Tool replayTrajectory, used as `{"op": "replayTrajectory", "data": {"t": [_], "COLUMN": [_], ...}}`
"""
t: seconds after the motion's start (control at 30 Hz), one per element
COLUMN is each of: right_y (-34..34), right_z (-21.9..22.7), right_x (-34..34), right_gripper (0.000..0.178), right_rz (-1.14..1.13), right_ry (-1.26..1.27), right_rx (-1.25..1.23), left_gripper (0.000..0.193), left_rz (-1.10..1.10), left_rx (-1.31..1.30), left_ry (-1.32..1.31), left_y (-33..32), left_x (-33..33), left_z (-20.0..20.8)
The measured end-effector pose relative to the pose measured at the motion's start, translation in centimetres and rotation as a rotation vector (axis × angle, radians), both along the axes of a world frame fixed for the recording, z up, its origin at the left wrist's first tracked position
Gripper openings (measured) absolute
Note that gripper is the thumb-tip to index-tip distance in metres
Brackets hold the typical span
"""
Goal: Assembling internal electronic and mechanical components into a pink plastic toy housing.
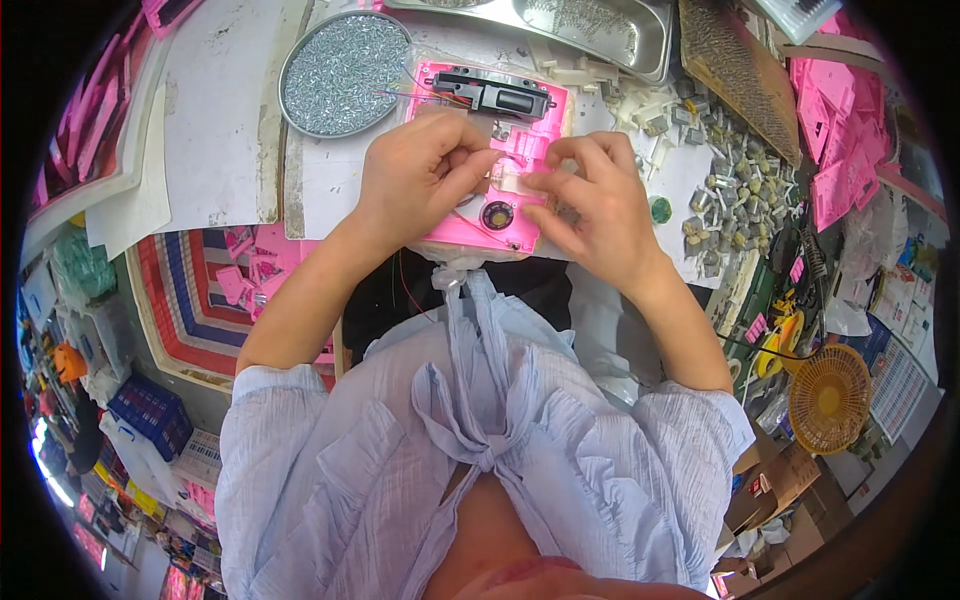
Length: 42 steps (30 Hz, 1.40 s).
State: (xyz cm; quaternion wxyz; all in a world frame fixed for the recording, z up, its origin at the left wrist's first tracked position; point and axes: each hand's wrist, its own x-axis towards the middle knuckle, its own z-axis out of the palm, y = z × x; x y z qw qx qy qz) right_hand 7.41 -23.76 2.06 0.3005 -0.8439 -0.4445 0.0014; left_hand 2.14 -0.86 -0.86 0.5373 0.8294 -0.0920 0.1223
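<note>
The black module point(505, 97) sits at the far edge of the pink shell point(465, 232); wiring point(440, 97) looks unfinished. My left hand point(425, 170) pinches narrow, contents hidden; right hand point(603, 210) spread loosely.

Dish point(336, 135) left of casing point(462, 232); small parts point(735, 205) right; tray point(640, 58) behind

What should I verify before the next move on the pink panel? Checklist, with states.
1. Panel on bench, parts side up: ok.
2. Left hand grip: cannot tell; fingertips bunched, contents hidden.
3. Right hand at white part: ok; whether the part is fixed: cannot tell.
4. Round black part on panel: ok.
5. Upper wires tucked in: not ok, some stray past the left edge.
6. Screws nearby: ok.
</note>
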Motion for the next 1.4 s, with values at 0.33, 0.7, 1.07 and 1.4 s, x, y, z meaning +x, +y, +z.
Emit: {"op": "replayTrajectory", "data": {"t": [0.33,0.7,1.07,1.4], "right_y": [1.6,1.3,-13.8,-13.8], "right_z": [-2.0,-0.3,-0.4,-1.6], "right_x": [-4.6,-3.6,4.3,8.0], "right_gripper": [0.019,0.018,0.012,0.025], "right_rz": [-0.123,-0.026,-0.686,-0.543], "right_ry": [-0.074,0.022,-0.091,-0.242], "right_rx": [0.052,0.044,-0.164,-0.441], "left_gripper": [0.015,0.009,0.004,0.008], "left_rz": [-0.006,-0.005,-0.102,-0.121], "left_rx": [0.020,-0.045,0.005,0.058], "left_ry": [-0.004,0.003,0.006,0.020], "left_y": [0.2,0.0,0.1,-0.6], "left_x": [0.1,0.0,-0.5,-0.2], "left_z": [-0.1,-0.7,1.3,4.8]}}
